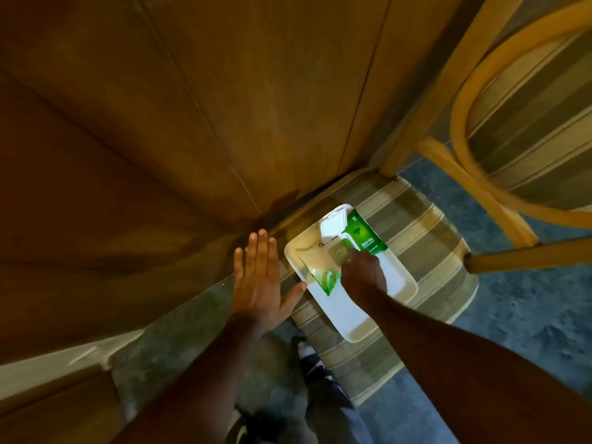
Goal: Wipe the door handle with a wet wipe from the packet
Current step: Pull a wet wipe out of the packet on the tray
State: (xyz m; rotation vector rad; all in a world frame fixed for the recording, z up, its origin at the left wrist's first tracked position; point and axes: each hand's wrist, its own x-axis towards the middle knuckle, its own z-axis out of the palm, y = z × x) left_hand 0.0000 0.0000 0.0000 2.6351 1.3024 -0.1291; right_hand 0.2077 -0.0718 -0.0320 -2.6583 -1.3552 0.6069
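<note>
A green and white wet wipe packet (362,233) lies in a white tray (400,280) on a striped chair seat, its white flip lid (333,224) standing open. My right hand (363,274) reaches down onto the packet's opening with fingertips pinched there; whether a wipe is between them I cannot tell. My left hand (259,277) hovers flat with fingers spread, left of the tray, its thumb near the tray's edge. The wooden door (192,123) fills the upper left. Its handle is out of view.
The striped chair seat (423,225) stands against the door. A second wooden chair (512,123) with striped cushion is at the upper right. Blue-grey floor (512,315) lies to the right. My legs and a shoe (310,357) show below.
</note>
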